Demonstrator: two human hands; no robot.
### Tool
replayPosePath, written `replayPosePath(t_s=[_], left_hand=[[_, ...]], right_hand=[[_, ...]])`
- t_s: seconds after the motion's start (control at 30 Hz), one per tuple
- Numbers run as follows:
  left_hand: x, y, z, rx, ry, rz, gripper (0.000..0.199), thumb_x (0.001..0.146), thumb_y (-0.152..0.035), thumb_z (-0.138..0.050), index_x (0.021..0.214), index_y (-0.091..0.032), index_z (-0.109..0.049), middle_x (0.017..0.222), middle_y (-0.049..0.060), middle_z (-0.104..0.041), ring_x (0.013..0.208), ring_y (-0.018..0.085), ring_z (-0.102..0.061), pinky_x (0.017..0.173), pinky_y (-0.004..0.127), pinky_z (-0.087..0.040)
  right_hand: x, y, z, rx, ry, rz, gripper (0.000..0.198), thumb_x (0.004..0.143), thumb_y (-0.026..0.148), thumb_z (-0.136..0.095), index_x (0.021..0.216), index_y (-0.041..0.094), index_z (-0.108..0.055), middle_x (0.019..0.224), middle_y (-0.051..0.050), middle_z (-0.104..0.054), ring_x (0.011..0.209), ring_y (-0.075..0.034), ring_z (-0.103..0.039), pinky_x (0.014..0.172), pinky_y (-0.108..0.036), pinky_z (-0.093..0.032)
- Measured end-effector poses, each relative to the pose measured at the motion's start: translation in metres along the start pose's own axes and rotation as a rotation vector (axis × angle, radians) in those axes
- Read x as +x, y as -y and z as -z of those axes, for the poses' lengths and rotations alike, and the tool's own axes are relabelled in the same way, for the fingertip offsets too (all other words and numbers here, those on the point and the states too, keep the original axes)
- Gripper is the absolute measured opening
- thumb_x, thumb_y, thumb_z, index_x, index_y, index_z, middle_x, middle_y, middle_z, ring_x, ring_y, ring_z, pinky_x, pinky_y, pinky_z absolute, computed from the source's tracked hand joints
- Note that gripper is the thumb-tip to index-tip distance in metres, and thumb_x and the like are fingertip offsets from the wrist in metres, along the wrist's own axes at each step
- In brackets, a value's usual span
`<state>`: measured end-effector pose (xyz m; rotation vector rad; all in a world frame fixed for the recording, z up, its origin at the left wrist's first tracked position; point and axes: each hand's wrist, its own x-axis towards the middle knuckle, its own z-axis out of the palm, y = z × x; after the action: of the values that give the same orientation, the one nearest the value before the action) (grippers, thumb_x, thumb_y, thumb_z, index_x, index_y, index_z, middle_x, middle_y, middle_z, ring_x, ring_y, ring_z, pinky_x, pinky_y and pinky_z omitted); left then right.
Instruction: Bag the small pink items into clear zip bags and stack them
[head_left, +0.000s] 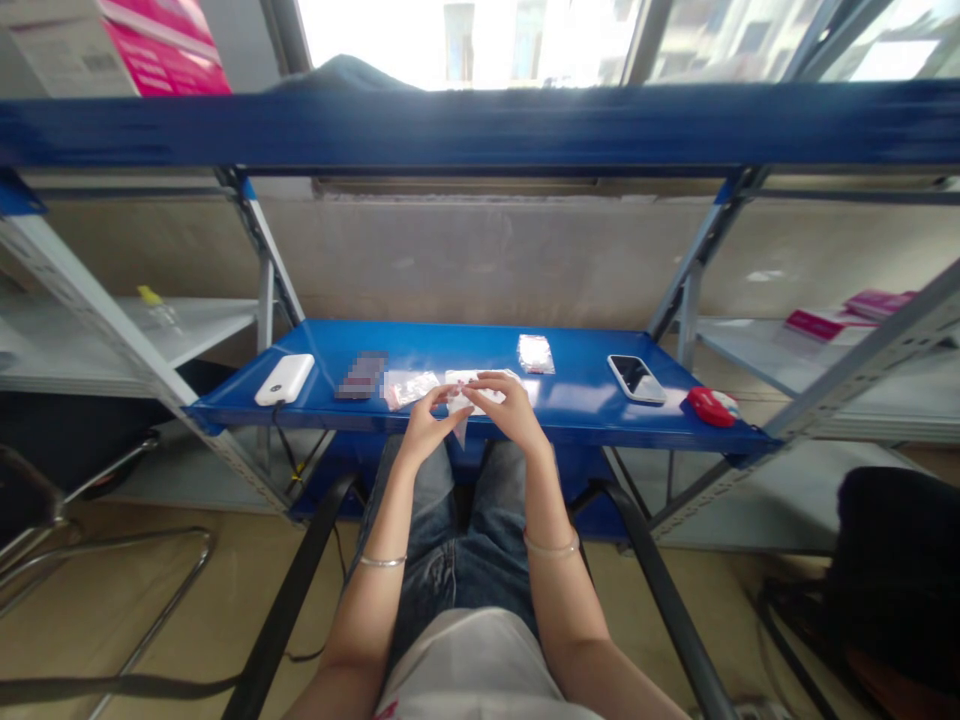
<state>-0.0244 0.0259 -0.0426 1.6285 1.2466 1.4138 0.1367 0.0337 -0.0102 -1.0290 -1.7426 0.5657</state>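
Observation:
Over the front edge of the blue shelf, my left hand (430, 428) and my right hand (510, 408) meet with bent fingers and pinching fingertips. Between them is a small clear plastic bag (460, 432), its corner hanging below the left fingers. Something tiny and pinkish shows at the fingertips, too small to name. Under and behind the hands lies a white sheet or packet (487, 402), partly covered by them. Just left of it rests a clear bag with small whitish and pink contents (411, 389). Farther back sits another clear packet with white contents (535, 353).
On the blue shelf (442, 345) are a white device with a cable (285, 380), a blurred-out dark rectangle (362, 377), a phone (636, 379) and a red object (712, 406). A blue beam (480, 130) crosses above. Metal posts flank both sides; chair armrests sit below.

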Motion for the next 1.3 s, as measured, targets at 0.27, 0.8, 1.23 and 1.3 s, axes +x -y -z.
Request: replayPosePath(t_s=[0.27, 0.8, 1.23, 1.3], left_hand=[[0.001, -0.001, -0.001, -0.032, -0.044, 0.000, 0.037, 0.067, -0.040, -0.073, 0.096, -0.019, -0.061, 0.102, 0.007, -0.068, 0.097, 0.022, -0.064, 0.089, 0.036, -0.046], [0.002, -0.003, -0.005, -0.315, -0.083, 0.099, 0.040, 0.060, -0.040, -0.077, 0.087, -0.018, -0.057, 0.082, 0.002, -0.067, 0.073, 0.016, -0.066, 0.062, 0.026, -0.052], [0.003, -0.005, 0.002, -0.344, -0.187, 0.101, 0.032, 0.063, -0.041, -0.075, 0.078, -0.015, -0.065, 0.074, 0.005, -0.073, 0.076, 0.020, -0.069, 0.079, 0.034, -0.052], [0.002, -0.007, 0.002, -0.324, -0.195, 0.090, 0.031, 0.063, -0.041, -0.075, 0.077, -0.015, -0.065, 0.076, 0.006, -0.073, 0.079, 0.021, -0.070, 0.080, 0.035, -0.053]], right_hand=[[-0.004, 0.001, 0.012, 0.115, 0.259, 0.000, 0.036, 0.067, 0.032, -0.074, 0.102, 0.022, -0.069, 0.108, -0.007, -0.068, 0.101, -0.023, -0.061, 0.088, -0.037, -0.048], [-0.001, -0.011, 0.000, 0.429, 0.250, -0.139, 0.021, 0.068, 0.026, -0.064, 0.085, 0.020, -0.056, 0.075, -0.002, -0.069, 0.073, -0.018, -0.067, 0.067, -0.030, -0.054], [0.003, -0.015, 0.009, 0.413, 0.067, -0.147, 0.028, 0.070, 0.045, -0.068, 0.076, 0.018, -0.062, 0.079, -0.005, -0.070, 0.073, -0.017, -0.065, 0.069, -0.029, -0.051], [0.003, -0.015, 0.009, 0.353, 0.034, -0.130, 0.028, 0.070, 0.045, -0.068, 0.075, 0.018, -0.064, 0.081, -0.005, -0.070, 0.078, -0.017, -0.064, 0.071, -0.029, -0.049]])
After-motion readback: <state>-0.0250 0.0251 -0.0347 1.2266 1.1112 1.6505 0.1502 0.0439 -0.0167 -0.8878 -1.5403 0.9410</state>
